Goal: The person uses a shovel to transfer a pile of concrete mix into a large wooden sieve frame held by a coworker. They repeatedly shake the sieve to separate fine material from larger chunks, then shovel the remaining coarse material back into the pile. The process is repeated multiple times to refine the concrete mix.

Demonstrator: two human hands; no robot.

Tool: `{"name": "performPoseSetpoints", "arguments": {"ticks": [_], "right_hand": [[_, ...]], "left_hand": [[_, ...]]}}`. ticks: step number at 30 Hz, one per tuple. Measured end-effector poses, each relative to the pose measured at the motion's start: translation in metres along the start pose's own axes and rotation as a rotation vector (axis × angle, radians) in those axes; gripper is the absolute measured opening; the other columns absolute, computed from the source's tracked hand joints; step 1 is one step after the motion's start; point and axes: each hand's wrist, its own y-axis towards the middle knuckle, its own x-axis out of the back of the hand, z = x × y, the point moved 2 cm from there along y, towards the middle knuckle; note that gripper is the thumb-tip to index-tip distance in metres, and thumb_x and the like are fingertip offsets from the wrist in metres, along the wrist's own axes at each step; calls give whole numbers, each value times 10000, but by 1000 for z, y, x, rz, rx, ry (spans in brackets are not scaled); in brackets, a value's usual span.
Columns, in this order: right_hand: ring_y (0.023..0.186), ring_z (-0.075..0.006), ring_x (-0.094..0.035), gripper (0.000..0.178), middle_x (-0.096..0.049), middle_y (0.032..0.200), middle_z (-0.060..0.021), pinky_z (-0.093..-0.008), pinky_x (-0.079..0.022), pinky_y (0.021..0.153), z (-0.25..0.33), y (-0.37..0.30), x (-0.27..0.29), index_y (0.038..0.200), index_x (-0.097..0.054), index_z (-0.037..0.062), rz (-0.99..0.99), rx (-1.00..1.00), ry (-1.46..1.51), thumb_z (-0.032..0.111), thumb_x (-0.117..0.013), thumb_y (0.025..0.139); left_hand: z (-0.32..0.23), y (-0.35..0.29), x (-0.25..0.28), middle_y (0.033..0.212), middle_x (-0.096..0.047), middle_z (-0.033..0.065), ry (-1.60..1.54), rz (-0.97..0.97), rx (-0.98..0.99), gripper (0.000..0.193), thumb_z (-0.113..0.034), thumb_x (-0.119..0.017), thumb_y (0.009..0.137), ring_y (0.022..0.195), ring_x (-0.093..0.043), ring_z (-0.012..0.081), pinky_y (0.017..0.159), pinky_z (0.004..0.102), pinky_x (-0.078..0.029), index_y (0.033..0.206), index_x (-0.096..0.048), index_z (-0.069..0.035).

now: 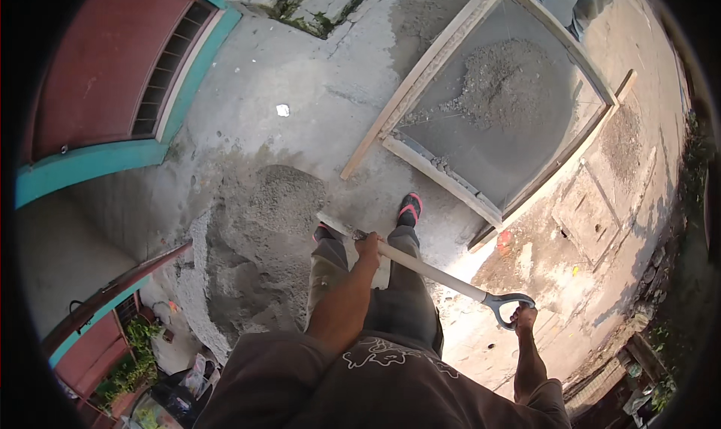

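A shovel (435,272) with a pale shaft and a grey D-shaped handle lies slantwise across the front of my legs. My left hand (367,247) is wrapped round the lower shaft, close to the blade. At the other end, my right hand (524,319) grips the D-handle, out to the right. The blade (335,223) points left, beside my left shoe, and is seen nearly edge-on. Just beyond it on the left spreads a grey heap of sand or gravel (259,249).
Ahead to the right stands a large wooden-framed mesh screen (443,175), with a gravelly heap (511,84) showing within its frame. Another person's grey-clad legs (589,5) are behind it. A red door (109,61) with teal trim is at the left; plants (131,361) stand lower left.
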Motion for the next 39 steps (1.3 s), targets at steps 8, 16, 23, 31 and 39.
{"name": "performPoseSetpoints", "arguments": {"ticks": [8,16,23,31,39], "right_hand": [[315,-119,-317,258,-311,415,-6,-252,-304,305,-155,-117,49,548,-349,112,-289,-399,430,188,-520,725],[372,-115,-367,102,-373,479,-6,-268,-350,352,-157,-179,-79,679,-406,104,299,-634,395,160,-447,754],[450,-129,-439,120,-433,557,-33,-251,-364,389,-68,-190,-64,771,-453,51,684,-168,11,167,-429,787],[385,-110,-362,294,-343,450,14,-252,-341,384,-74,-112,0,564,-401,120,22,-498,382,294,-488,784],[391,-75,-333,271,-318,478,24,-213,-303,354,163,-63,-84,588,-408,85,-63,85,-61,238,-489,796]], "left_hand": [[69,-21,-114,826,-504,194,914,170,-275,478,-116,-577,626,705,-545,286,636,343,-450,967,-310,86],[38,-96,-271,940,-493,263,1483,400,-624,577,-111,-568,627,868,-520,364,763,382,-426,1044,-210,66],[8,-161,-310,852,-530,230,1480,435,-834,541,-159,-601,625,793,-544,364,711,406,-442,994,-253,30],[-59,-127,-224,859,-522,249,974,297,-628,554,-208,-612,593,770,-554,341,660,373,-451,998,-338,55],[-133,0,-117,665,-523,134,108,146,-187,182,-64,-585,627,585,-557,221,505,319,-462,724,-495,62]]}}
